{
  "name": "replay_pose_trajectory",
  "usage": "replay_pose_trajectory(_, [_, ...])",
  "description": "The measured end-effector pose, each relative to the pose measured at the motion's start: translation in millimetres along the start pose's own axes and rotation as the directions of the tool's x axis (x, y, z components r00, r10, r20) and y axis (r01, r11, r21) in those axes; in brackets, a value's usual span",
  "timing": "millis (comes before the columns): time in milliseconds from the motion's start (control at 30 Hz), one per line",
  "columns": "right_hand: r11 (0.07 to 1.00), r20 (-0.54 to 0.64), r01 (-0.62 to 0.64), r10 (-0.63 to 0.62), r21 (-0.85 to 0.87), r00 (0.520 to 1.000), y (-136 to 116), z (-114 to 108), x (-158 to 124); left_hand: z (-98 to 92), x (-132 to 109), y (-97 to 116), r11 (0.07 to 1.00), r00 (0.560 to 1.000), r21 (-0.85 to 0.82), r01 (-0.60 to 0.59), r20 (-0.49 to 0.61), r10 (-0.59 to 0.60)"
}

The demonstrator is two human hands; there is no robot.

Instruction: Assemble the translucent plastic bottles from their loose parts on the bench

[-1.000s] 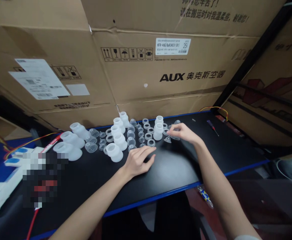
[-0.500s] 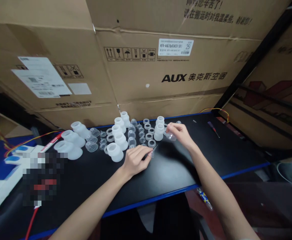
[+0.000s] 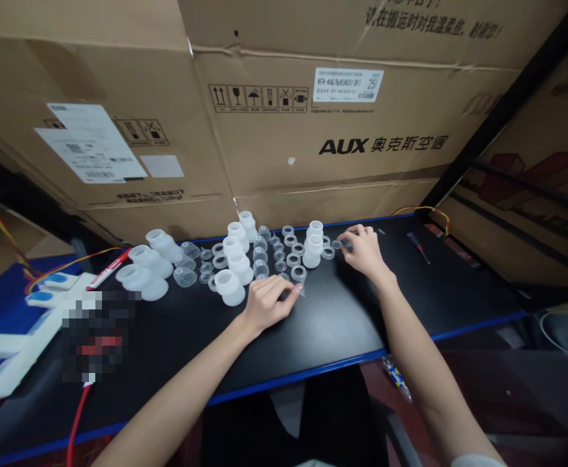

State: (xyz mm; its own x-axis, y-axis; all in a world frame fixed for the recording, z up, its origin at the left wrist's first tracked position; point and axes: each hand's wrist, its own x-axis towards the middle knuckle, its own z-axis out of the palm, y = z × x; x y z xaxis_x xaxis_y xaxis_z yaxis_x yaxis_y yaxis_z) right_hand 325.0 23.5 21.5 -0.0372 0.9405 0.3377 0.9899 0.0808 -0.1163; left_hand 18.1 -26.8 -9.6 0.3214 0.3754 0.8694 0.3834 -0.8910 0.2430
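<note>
My left hand (image 3: 270,301) is closed above the front of the black table, pinching a small clear, soft-looking piece (image 3: 303,290) between thumb and fingertips. Farther right and back, my right hand (image 3: 365,251) has its fingers pinched over a small clear, round piece (image 3: 336,244) beside a translucent ring (image 3: 328,252). The fingers partly cover that piece. Between the hands stands a frosted white bottle (image 3: 312,253) with a second one behind it. Just behind my left fingertips lies another ring (image 3: 298,273), at the near end of a row of rings.
More frosted bottles (image 3: 230,288) stand left of my left hand, with clear domed caps (image 3: 261,269) and small teat-like pieces (image 3: 280,265) in rows. Wider bottles (image 3: 145,282), a red-and-white marker (image 3: 110,269) and a power strip (image 3: 52,321) lie left. A screwdriver (image 3: 418,246) rests right.
My right hand has moved right, away from the white bottles, and is lower over the clear pieces; a ring it covered now shows. My left hand still pinches its piece. The view has shifted slightly.
</note>
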Motion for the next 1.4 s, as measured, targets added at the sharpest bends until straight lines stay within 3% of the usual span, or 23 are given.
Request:
replay_pose_trajectory(133, [0.990, 0.079, 0.125, -0.130, 0.062, 0.988, -6.3, 9.2, -1.0, 0.0, 0.7, -0.2, 1.000, 1.000, 0.017, 0.002, -0.006, -0.002])
replay_pose_trajectory(233, [0.986, 0.100, 0.137, -0.146, 0.092, 0.984, -7.5, 10.0, -0.9, -0.7, 0.6, -0.7, 0.999, 1.000, 0.034, 0.005, 0.005, -0.005])
replay_pose_trajectory(300, [0.975, 0.020, 0.124, -0.130, 0.184, 0.991, -6.8, 3.7, -0.3, -1.2, 0.4, -1.2, 0.999, 1.000, 0.037, 0.013, 0.017, -0.013])
replay_pose_trajectory(367, [0.918, -0.128, 0.120, -0.076, 0.379, 0.989, -7.7, -6.6, -0.2, -1.8, 0.5, -1.6, 0.999, 0.999, 0.027, 0.026, 0.021, -0.027])
replay_pose_trajectory(433, [0.759, -0.237, 0.136, 0.026, 0.637, 0.971, -12.3, -17.3, -1.4, -2.4, 1.0, -1.9, 0.999, 0.999, 0.012, 0.038, 0.009, -0.038])
replay_pose_trajectory(500, [0.503, -0.207, 0.142, 0.076, 0.853, 0.975, -21.4, -24.8, -4.0, -2.8, 1.7, -2.0, 0.999, 0.999, 0.005, 0.041, -0.014, -0.041])
replay_pose_trajectory(567, [0.274, -0.082, 0.085, -0.022, 0.958, 0.996, -33.7, -28.0, -8.0, -3.1, 2.2, -2.1, 0.999, 0.999, 0.008, 0.039, -0.033, -0.039])
replay_pose_trajectory(633, [0.189, 0.052, -0.011, -0.213, 0.982, 0.976, -47.4, -27.5, -12.8, -3.3, 2.4, -2.4, 0.999, 0.999, 0.015, 0.037, -0.040, -0.036])
replay_pose_trajectory(700, [0.224, 0.154, -0.071, -0.379, 0.972, 0.913, -60.1, -24.9, -17.9, -3.5, 2.3, -2.9, 0.999, 0.999, 0.021, 0.035, -0.039, -0.034])
replay_pose_trajectory(800, [0.273, 0.213, -0.082, -0.499, 0.959, 0.840, -74.2, -19.8, -24.4, -3.8, 2.3, -3.6, 0.999, 0.999, 0.046, 0.026, -0.028, -0.025])
replay_pose_trajectory(1167, [0.269, 0.221, -0.077, -0.561, 0.960, 0.797, -84.5, -18.2, -30.5, -5.2, 0.5, -7.4, 0.992, 0.987, 0.050, 0.116, -0.116, -0.110])
replay_pose_trajectory(1400, [0.241, 0.205, -0.074, -0.587, 0.968, 0.783, -84.4, -10.0, -30.7, -7.7, 1.0, -8.7, 0.999, 0.998, -0.050, 0.007, -0.057, -0.010])
